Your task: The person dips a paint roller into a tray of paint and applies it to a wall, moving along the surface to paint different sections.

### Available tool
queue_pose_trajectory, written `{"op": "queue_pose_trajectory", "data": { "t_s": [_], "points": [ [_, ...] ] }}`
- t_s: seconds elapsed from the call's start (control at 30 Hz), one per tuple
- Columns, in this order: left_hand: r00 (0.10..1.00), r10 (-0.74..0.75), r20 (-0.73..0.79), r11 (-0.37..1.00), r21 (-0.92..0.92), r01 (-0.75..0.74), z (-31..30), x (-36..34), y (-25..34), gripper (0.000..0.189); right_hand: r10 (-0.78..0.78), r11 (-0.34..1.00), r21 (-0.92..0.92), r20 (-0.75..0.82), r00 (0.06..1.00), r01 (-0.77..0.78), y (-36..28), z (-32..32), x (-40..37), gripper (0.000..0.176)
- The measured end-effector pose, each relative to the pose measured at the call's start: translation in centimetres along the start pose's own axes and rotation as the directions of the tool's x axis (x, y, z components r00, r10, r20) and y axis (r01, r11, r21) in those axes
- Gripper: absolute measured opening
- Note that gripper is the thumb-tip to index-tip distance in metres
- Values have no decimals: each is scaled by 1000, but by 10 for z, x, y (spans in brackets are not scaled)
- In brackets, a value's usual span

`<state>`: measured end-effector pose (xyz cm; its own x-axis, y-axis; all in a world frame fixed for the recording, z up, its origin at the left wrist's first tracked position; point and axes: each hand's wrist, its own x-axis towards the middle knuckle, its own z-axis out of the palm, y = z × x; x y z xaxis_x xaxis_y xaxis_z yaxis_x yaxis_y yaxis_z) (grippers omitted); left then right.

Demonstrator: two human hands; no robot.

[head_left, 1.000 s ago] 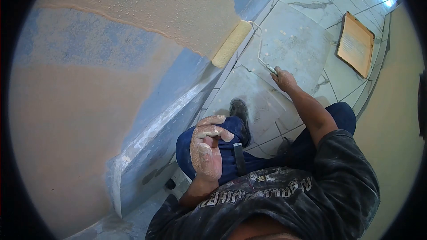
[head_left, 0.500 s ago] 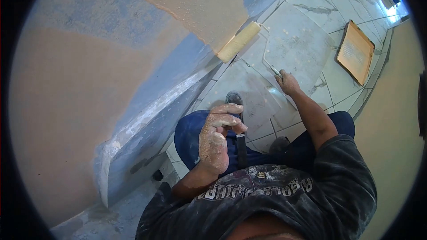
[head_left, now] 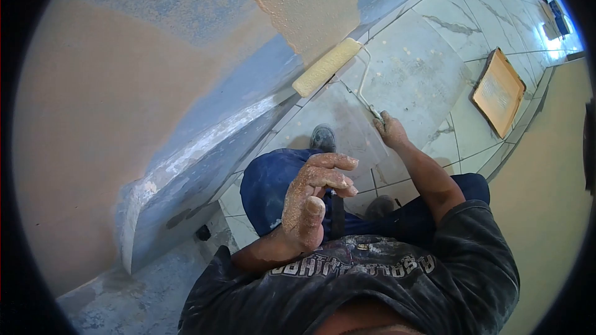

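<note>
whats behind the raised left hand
Behind the left hand, parts of the blue trousers and a dark strap show. Whatever lies directly behind its palm and curled fingers is covered.

Free floor (head_left: pixel 419 68) lies between roller (head_left: pixel 326 67) and tray (head_left: pixel 500 94); the wall (head_left: pixel 320 9) bars passage behind the roller.

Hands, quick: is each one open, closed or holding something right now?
Left hand: open, loosely curled, nothing visible in it.
Right hand: closed around the roller handle.
</note>
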<state>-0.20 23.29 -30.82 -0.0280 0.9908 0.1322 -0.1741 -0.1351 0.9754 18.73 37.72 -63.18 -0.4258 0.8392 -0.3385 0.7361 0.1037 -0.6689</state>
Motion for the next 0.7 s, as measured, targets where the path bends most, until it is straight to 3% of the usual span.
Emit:
{"op": "queue_pose_trajectory", "data": {
  "t_s": [0.47, 0.7],
  "points": [
    [998, -13, -55, 1000, -17, 12, -1, -7, 3, 49, 5, 998, 58, -36, 999, -3, -39, 10, 5, 36],
    [998, -12, -61, 1000, 6, 12, 3, -2, 4, 52, -94, 991, 86, -134, 987, 106, -65, -12, 2, 32]
  ]
}}
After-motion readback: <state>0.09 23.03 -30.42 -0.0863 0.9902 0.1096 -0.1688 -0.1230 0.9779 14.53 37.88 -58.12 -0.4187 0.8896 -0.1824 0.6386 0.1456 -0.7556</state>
